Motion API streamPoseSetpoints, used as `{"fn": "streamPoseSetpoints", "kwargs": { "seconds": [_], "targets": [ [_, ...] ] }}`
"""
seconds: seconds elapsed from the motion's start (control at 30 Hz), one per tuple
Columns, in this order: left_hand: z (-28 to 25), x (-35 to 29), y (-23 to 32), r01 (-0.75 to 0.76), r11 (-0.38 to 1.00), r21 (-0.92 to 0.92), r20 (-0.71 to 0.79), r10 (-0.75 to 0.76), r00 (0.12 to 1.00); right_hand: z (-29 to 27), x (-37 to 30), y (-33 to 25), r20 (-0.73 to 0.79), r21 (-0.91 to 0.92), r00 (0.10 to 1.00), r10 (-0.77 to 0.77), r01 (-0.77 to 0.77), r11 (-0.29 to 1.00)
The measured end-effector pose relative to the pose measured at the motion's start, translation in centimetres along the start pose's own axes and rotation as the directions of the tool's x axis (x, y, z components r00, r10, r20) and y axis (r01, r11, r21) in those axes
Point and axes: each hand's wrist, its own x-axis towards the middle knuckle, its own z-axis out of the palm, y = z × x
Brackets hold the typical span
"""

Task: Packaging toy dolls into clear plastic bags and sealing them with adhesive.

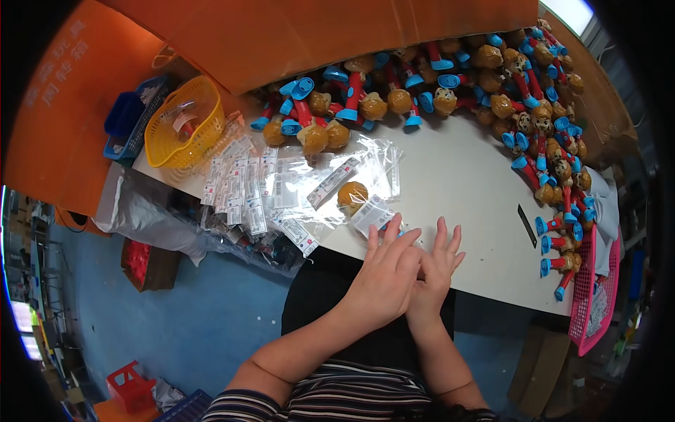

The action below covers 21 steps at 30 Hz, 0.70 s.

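Right of the yellow basket (184, 133), the brown-headed toy (352, 193) lay on the counter (460, 176), a printed clear bag (369, 214) against it. Farther right, left hand (387, 274) and right hand (432, 278) overlapped, fingers splayed; any pinch could not be told. Loose contact risked the film slipping or creasing.

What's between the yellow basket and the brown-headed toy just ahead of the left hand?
In the head view, printed white strips and clear plastic bags lie between the yellow basket and the brown-headed toy.
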Motion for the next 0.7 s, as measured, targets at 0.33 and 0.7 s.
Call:
{"fn": "streamPoseSetpoints", "kwargs": {
  "seconds": [0.33,0.7],
  "targets": [
    [0.0,0.2,0.0,0.001,0.999,-0.033,0.011,0.000,1.000,0.7,-0.1,0.7,-0.046,0.075,0.988,-0.145,0.148,0.986],
    [-0.3,2.5,-0.1,-0.135,0.991,0.010,0.184,0.131,0.974,-0.5,0.1,1.8,0.027,-0.074,0.960,-0.278,0.279,0.957]
  ]
}}
